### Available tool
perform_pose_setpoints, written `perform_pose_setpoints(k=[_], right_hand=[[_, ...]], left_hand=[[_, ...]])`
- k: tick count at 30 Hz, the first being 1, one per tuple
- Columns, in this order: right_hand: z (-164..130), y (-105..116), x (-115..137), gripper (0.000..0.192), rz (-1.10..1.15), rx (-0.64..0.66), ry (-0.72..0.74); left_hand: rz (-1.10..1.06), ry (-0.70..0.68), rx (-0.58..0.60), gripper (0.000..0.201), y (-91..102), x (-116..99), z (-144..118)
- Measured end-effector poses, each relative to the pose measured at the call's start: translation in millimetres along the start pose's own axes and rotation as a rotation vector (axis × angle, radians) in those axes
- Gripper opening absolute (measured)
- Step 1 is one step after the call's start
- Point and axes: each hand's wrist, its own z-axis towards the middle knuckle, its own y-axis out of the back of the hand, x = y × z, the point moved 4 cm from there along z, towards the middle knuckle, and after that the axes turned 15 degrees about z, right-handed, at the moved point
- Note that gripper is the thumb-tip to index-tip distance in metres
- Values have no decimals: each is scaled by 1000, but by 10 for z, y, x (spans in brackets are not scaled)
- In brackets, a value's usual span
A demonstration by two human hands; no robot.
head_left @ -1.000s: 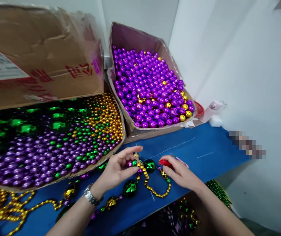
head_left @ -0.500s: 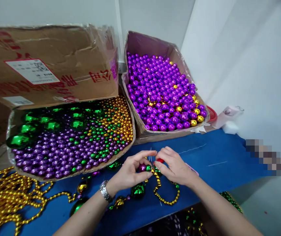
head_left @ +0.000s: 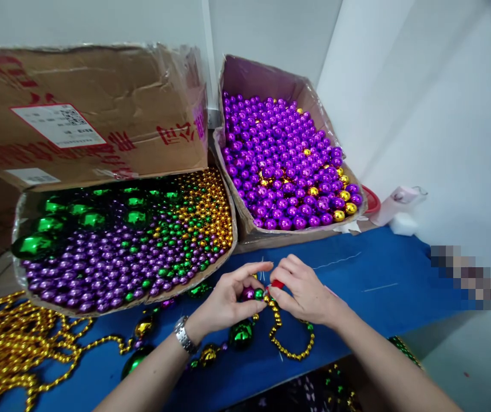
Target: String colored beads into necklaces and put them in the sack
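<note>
My left hand (head_left: 231, 294), with a metal watch at the wrist, has its fingers closed around part of a bead necklace (head_left: 290, 355). Purple and green beads (head_left: 258, 293) show between thumb and fingers. Close by, my right hand (head_left: 301, 289) is closed on a small red tool (head_left: 277, 284); its working end is mostly hidden at the beads. Thin white thread ends (head_left: 263, 269) stick up between the hands. Below them hangs a loop of small gold beads. Larger green beads (head_left: 241, 333) and gold beads (head_left: 209, 355) lie under my left forearm.
A cardboard box (head_left: 177, 292) of green, purple and gold beads stands left; another box (head_left: 245, 232) of mostly purple beads stands behind my hands. Gold bead strands (head_left: 18, 343) pile at the left. Loose threads (head_left: 335, 260) lie on the blue table surface (head_left: 383, 269).
My right hand has shifted slightly, and the red tool in it has tilted a little at the beads. My left hand keeps its hold in nearly the same place.
</note>
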Motion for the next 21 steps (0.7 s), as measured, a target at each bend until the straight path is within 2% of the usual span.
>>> perform_pose_setpoints(k=[8, 12, 14, 17, 21], right_hand=[[-10, 2, 1, 23, -13, -3, 10], [-108, 89, 19, 19, 103, -42, -39], [-193, 99, 48, 22, 220, -100, -97], [-325, 3, 94, 27, 366, -224, -185], [-432, -186, 103, 13, 453, -395, -222]], left_hand=[[7, 5, -3, 60, 7, -33, 0], [17, 14, 16, 59, 3, -58, 3], [19, 19, 7, 55, -3, -65, 11], [-1, -1, -39, 42, -14, -80, 32], [45, -47, -85, 27, -11, -108, 58]])
